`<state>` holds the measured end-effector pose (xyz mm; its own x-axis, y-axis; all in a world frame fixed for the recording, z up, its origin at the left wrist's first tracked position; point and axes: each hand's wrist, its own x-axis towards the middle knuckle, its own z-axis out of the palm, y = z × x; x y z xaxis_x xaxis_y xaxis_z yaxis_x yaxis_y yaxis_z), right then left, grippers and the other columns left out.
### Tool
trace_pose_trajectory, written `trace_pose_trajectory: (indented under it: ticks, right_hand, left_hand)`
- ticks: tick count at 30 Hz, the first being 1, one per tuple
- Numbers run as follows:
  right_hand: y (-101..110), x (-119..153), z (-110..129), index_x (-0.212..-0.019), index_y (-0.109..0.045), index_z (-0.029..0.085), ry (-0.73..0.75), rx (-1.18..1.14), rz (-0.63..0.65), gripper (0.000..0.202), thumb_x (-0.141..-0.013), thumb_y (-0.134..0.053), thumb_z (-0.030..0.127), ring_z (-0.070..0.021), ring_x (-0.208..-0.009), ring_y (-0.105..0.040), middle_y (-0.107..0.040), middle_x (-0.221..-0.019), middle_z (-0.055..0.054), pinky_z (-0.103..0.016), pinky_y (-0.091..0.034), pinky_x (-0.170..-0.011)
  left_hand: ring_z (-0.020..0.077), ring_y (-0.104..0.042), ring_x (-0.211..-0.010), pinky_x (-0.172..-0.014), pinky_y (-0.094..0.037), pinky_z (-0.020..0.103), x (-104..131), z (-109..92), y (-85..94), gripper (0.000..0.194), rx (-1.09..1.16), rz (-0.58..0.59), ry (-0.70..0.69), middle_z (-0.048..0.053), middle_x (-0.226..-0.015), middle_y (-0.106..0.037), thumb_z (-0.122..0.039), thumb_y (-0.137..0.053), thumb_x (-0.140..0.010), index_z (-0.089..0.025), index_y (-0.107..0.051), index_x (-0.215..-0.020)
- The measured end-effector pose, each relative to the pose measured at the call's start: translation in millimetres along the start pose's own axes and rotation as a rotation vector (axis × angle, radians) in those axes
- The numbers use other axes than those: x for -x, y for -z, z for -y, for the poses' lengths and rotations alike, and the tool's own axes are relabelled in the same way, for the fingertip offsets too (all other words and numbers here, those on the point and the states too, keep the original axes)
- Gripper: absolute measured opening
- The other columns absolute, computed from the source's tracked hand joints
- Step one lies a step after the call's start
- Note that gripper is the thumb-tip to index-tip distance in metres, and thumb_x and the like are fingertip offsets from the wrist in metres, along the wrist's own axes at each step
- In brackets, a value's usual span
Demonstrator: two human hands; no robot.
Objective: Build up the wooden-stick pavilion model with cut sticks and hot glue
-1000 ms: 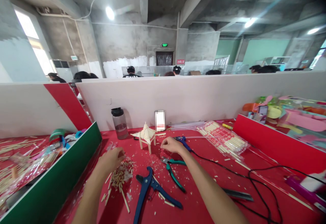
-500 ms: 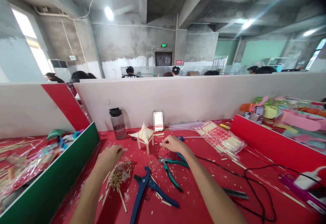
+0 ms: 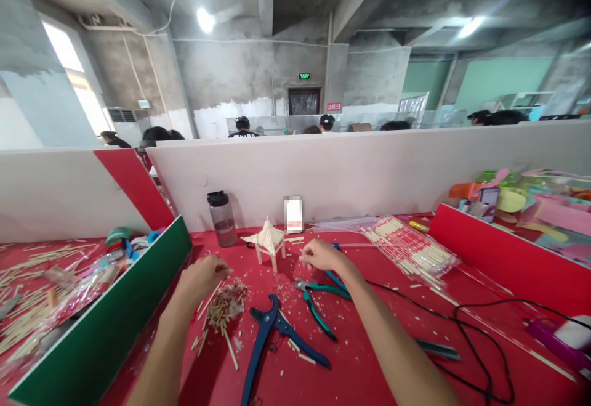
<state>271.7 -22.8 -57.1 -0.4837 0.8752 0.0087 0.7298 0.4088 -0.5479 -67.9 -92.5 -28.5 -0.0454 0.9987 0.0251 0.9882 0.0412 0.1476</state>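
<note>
A small pavilion-like model of pale wooden sticks (image 3: 268, 236), with a pointed roof and stick legs, stands upright on the red table. To its left is my left hand (image 3: 203, 275), apart from it, fingers curled together. My right hand (image 3: 322, 254) is on the model's other side, thumb and fingers drawn in and not touching it. Whether either hand holds a small piece cannot be seen. Below my left hand lies a heap of stick offcuts (image 3: 223, 307). Blue-handled cutters (image 3: 263, 332) lie between my forearms, and green-handled pliers (image 3: 318, 310) lie near my right forearm.
A dark-lidded bottle (image 3: 222, 221) and a blurred white upright object (image 3: 294, 215) stand by the white partition (image 3: 360, 172). Bagged sticks (image 3: 410, 249) lie right, near a black cable (image 3: 466, 326). Green (image 3: 115, 313) and red (image 3: 508, 246) dividers flank the table.
The camera view has turned slightly left, so the scene sits further right and higher. Both hands stay beside the stick model, with little movement of their own.
</note>
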Motion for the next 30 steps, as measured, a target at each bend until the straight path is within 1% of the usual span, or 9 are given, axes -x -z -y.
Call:
trace_pose_trajectory:
  ticks: [2, 4, 6, 8, 11, 14, 19, 24, 30]
  right_hand:
    - [2.4, 2.5, -1.0, -0.069, -0.071, 0.014, 0.023, -0.01, 0.063, 0.026, -0.089, -0.054, 0.017, -0.0152, -0.062, -0.065, -0.075, -0.069, -0.006, -0.021, -0.039, -0.058]
    - [2.5, 4.0, -1.8, -0.083, -0.073, 0.015, 0.051, -0.029, 0.137, 0.023, -0.085, -0.051, 0.008, -0.0143, -0.064, -0.067, -0.077, -0.075, -0.004, -0.02, -0.041, -0.058]
    - [0.7, 4.2, -1.1, -0.098, -0.071, 0.017, 0.08, -0.047, 0.168, 0.034, -0.08, -0.047, 0.0, -0.0137, -0.069, -0.069, -0.078, -0.085, -0.003, -0.019, -0.043, -0.059]
    - [-1.4, 3.7, 1.4, -0.106, -0.067, 0.017, 0.11, -0.051, 0.14, 0.041, -0.077, -0.046, -0.003, -0.0142, -0.079, -0.069, -0.078, -0.096, -0.004, -0.019, -0.044, -0.064]
    - [-2.7, 2.8, 6.3, -0.102, -0.067, 0.017, 0.148, -0.022, 0.083, 0.029, -0.08, -0.054, 0.004, -0.0172, -0.087, -0.067, -0.075, -0.1, -0.005, -0.021, -0.044, -0.069]
    - [-1.9, 2.9, 8.4, -0.089, -0.068, 0.016, 0.159, 0.023, 0.085, 0.008, -0.083, -0.063, 0.019, -0.018, -0.075, -0.064, -0.074, -0.087, -0.005, -0.023, -0.039, -0.063]
    - [-0.9, 3.0, 6.2, -0.086, -0.068, 0.016, 0.162, 0.061, 0.106, 0.011, -0.088, -0.061, 0.024, -0.0168, -0.07, -0.061, -0.072, -0.082, -0.005, -0.023, -0.035, -0.06]
    - [-0.5, 3.0, 6.2, -0.09, -0.07, 0.016, 0.167, 0.069, 0.137, 0.013, -0.089, -0.06, 0.025, -0.0167, -0.072, -0.061, -0.073, -0.084, -0.005, -0.023, -0.036, -0.061]
    - [5.2, 6.2, 3.7, -0.096, -0.07, 0.015, 0.159, 0.056, 0.165, 0.016, -0.089, -0.06, 0.025, -0.0177, -0.077, -0.063, -0.073, -0.091, -0.006, -0.023, -0.039, -0.064]
  left_hand:
    - [0.0294, -0.07, -0.099, -0.074, -0.046, 0.031, 1.4, 3.2, 0.0, 0.027, -0.028, 0.006, 0.024, 0.006, -0.106, -0.076, -0.04, -0.048, -0.092, -0.028, -0.072, -0.094]
    - [0.0314, -0.07, -0.104, -0.079, -0.048, 0.034, 2.6, 6.3, -1.8, 0.03, -0.058, 0.018, 0.057, 0.009, -0.116, -0.074, -0.033, -0.043, -0.094, -0.028, -0.071, -0.104]
    - [0.0336, -0.069, -0.106, -0.082, -0.049, 0.038, 3.3, 8.8, -5.9, 0.032, -0.085, 0.041, 0.1, 0.011, -0.12, -0.072, -0.029, -0.043, -0.093, -0.027, -0.068, -0.112]
    - [0.0364, -0.069, -0.106, -0.084, -0.05, 0.043, 3.2, 10.4, -12.2, 0.031, -0.107, 0.065, 0.145, 0.015, -0.119, -0.072, -0.03, -0.047, -0.091, -0.025, -0.068, -0.112]
    - [0.0399, -0.068, -0.107, -0.085, -0.05, 0.046, 0.4, 10.6, -25.1, 0.028, -0.127, 0.091, 0.203, 0.019, -0.117, -0.072, -0.031, -0.053, -0.087, -0.02, -0.069, -0.108]
    - [0.0409, -0.068, -0.108, -0.083, -0.051, 0.046, -4.6, 9.0, -39.1, 0.029, -0.128, 0.107, 0.255, 0.023, -0.117, -0.072, -0.031, -0.055, -0.086, -0.017, -0.069, -0.107]
    - [0.0378, -0.07, -0.107, -0.08, -0.051, 0.041, -10.9, 9.4, -53.8, 0.03, -0.108, 0.097, 0.286, 0.023, -0.117, -0.073, -0.031, -0.054, -0.087, -0.017, -0.069, -0.108]
    - [0.0353, -0.071, -0.102, -0.077, -0.052, 0.039, -13.2, 16.0, -53.4, 0.023, -0.094, 0.088, 0.263, 0.02, -0.113, -0.074, -0.027, -0.056, -0.085, -0.018, -0.07, -0.101]
    - [0.0334, -0.071, -0.101, -0.076, -0.05, 0.035, -13.2, 22.9, -40.9, 0.027, -0.053, 0.061, 0.228, 0.018, -0.112, -0.075, -0.029, -0.056, -0.084, -0.02, -0.063, -0.109]
